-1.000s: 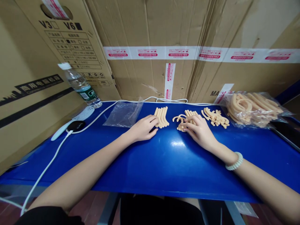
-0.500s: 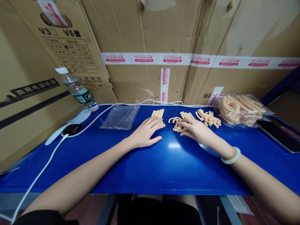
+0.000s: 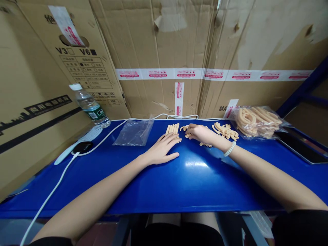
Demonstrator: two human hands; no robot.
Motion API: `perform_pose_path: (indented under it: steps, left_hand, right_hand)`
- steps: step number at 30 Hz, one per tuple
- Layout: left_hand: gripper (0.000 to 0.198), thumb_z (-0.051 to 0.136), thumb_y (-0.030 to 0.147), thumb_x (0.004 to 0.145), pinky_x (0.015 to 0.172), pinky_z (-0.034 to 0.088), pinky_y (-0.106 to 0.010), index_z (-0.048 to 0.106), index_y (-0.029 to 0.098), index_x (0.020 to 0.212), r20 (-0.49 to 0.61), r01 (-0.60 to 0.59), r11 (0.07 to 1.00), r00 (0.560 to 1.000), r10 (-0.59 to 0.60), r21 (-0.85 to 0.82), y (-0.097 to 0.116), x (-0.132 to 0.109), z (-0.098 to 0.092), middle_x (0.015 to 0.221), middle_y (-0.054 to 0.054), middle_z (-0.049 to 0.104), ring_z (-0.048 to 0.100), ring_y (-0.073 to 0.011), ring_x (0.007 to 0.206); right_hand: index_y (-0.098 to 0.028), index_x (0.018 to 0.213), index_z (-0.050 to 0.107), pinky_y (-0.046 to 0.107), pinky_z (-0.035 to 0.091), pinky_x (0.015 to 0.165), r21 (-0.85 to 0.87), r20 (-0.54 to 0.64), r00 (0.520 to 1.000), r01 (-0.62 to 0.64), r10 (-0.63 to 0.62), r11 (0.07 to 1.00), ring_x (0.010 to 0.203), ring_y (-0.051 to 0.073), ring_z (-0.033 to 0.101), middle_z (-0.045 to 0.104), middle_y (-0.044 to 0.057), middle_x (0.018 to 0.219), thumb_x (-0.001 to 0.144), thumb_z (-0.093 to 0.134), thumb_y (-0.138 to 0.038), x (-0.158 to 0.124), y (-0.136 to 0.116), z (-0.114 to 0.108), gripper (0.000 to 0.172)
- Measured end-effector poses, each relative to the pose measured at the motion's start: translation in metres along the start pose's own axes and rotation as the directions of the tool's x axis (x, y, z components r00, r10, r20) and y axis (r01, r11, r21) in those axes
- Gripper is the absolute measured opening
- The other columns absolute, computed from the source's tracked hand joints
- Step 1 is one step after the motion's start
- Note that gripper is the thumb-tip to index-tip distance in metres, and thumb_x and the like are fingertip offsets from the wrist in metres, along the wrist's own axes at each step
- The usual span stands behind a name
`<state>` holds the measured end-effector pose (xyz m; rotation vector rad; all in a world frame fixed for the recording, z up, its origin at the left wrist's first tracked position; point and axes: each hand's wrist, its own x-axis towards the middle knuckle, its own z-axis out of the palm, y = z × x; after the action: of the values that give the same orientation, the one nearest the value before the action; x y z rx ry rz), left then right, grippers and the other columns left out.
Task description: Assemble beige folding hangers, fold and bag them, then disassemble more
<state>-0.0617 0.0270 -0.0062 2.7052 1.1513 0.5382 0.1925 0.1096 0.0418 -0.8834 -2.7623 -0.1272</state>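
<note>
My left hand (image 3: pixel 165 147) lies flat with its fingers stretched over the lower ends of several straight beige sticks (image 3: pixel 172 128), side by side on the blue table. Just to its right, my right hand (image 3: pixel 201 133) has its fingers bent and closed down at small curved beige pieces (image 3: pixel 183 128). What sits between those fingertips is mostly hidden. More small beige pieces (image 3: pixel 205 144) show below the right palm. A loose pile of curved beige pieces (image 3: pixel 226 131) lies right of that hand, near a clear bag of long beige strips (image 3: pixel 257 121).
An empty clear bag (image 3: pixel 133 132) lies left of the sticks. Further left are a water bottle (image 3: pixel 92 108), a pale blue hairbrush (image 3: pixel 78 143) and a black round device (image 3: pixel 82 147) on a white cable. A phone (image 3: pixel 302 147) rests at right. Cardboard (image 3: pixel 159 95) stands behind.
My right hand has shifted left across the curved pieces, its fingers now more bent, and it covers the second row of sticks. My left hand stays on its sticks. The camera view has tilted slightly.
</note>
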Motion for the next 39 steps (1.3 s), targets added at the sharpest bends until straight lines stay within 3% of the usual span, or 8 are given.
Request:
perform_pose_path:
  steps: [6,10,13,21,26,30,32,39]
  left_hand:
    - [0.062,0.049,0.053,0.099,0.125,0.019,-0.054,0.038,0.025,0.154,0.046,0.020,0.998,0.999,-0.022,0.058,0.001,0.001,-0.002,0.165,-0.008,0.029,0.020,-0.0291,0.154]
    - [0.067,0.046,0.056,0.099,0.125,0.012,-0.059,0.030,0.025,0.157,0.094,0.046,0.996,0.994,-0.053,0.079,0.004,0.000,-0.002,0.167,-0.007,0.021,0.015,-0.0301,0.156]
    - [0.074,0.044,0.060,0.099,0.125,0.009,-0.060,0.024,0.024,0.160,0.127,0.050,0.995,0.990,-0.062,0.090,0.008,0.000,-0.002,0.168,-0.007,0.015,0.010,-0.0305,0.156]
    - [0.084,0.037,0.067,0.098,0.126,0.007,-0.053,0.016,0.016,0.161,0.202,0.065,0.988,0.975,-0.092,0.139,0.008,0.010,0.001,0.168,-0.011,0.012,0.008,-0.0287,0.157]
    - [0.084,0.035,0.068,0.098,0.126,0.007,-0.054,0.015,0.017,0.162,0.204,0.062,0.986,0.975,-0.093,0.152,-0.003,0.018,0.003,0.168,-0.011,0.012,0.010,-0.0292,0.156]
    - [0.083,0.032,0.069,0.099,0.126,0.008,-0.053,0.015,0.017,0.162,0.194,0.037,0.987,0.979,-0.067,0.154,-0.010,0.020,0.005,0.168,-0.011,0.013,0.010,-0.0293,0.156]
    - [0.083,0.031,0.069,0.099,0.126,0.008,-0.054,0.015,0.018,0.162,0.189,0.037,0.988,0.980,-0.066,0.151,-0.011,0.022,0.007,0.168,-0.011,0.013,0.010,-0.0296,0.156]
    - [0.083,0.030,0.068,0.099,0.126,0.008,-0.052,0.015,0.015,0.162,0.191,0.066,0.987,0.977,-0.093,0.145,-0.015,0.036,0.007,0.168,-0.010,0.011,0.008,-0.0295,0.157]
  right_hand:
    - [-0.013,0.133,0.061,0.048,0.052,0.099,0.013,-0.104,0.991,-0.084,0.085,0.996,0.114,0.031,0.062,0.063,0.020,0.121,0.101,0.048,-0.037,-0.034,0.005,-0.012,0.042]
    - [-0.011,0.153,0.041,0.061,0.034,0.115,-0.113,-0.031,0.987,-0.161,0.159,0.980,0.147,0.042,0.033,0.039,0.024,0.157,0.096,0.047,-0.063,-0.078,-0.018,0.002,0.076]
    - [-0.011,0.157,0.034,0.061,0.023,0.121,-0.119,0.069,0.978,-0.185,0.194,0.976,0.154,0.040,0.016,0.025,0.024,0.164,0.095,0.039,-0.072,-0.095,-0.027,0.017,0.087]
    - [-0.015,0.160,0.027,0.059,0.016,0.124,-0.047,0.140,0.961,-0.235,0.239,0.971,0.155,0.036,0.013,0.023,0.019,0.166,0.098,0.033,-0.069,-0.081,0.005,0.028,0.082]
    - [-0.019,0.163,0.020,0.060,0.019,0.123,-0.026,0.101,0.977,-0.186,0.187,0.982,0.155,0.034,0.015,0.022,0.014,0.167,0.103,0.031,-0.057,-0.080,0.023,0.013,0.072]
    - [-0.017,0.157,0.035,0.060,0.025,0.121,-0.173,-0.017,0.978,-0.208,0.208,0.963,0.154,0.036,0.016,0.033,0.017,0.163,0.102,0.039,-0.050,-0.105,0.058,-0.007,0.064]
    - [-0.016,0.154,0.041,0.059,0.029,0.120,-0.205,-0.014,0.972,-0.232,0.234,0.951,0.154,0.037,0.017,0.036,0.017,0.161,0.102,0.040,-0.048,-0.120,0.077,-0.009,0.061]
    - [-0.014,0.153,0.043,0.055,0.026,0.123,-0.115,0.045,0.954,-0.290,0.296,0.950,0.151,0.033,0.029,0.036,0.018,0.161,0.104,0.030,-0.047,-0.127,0.117,0.015,0.061]
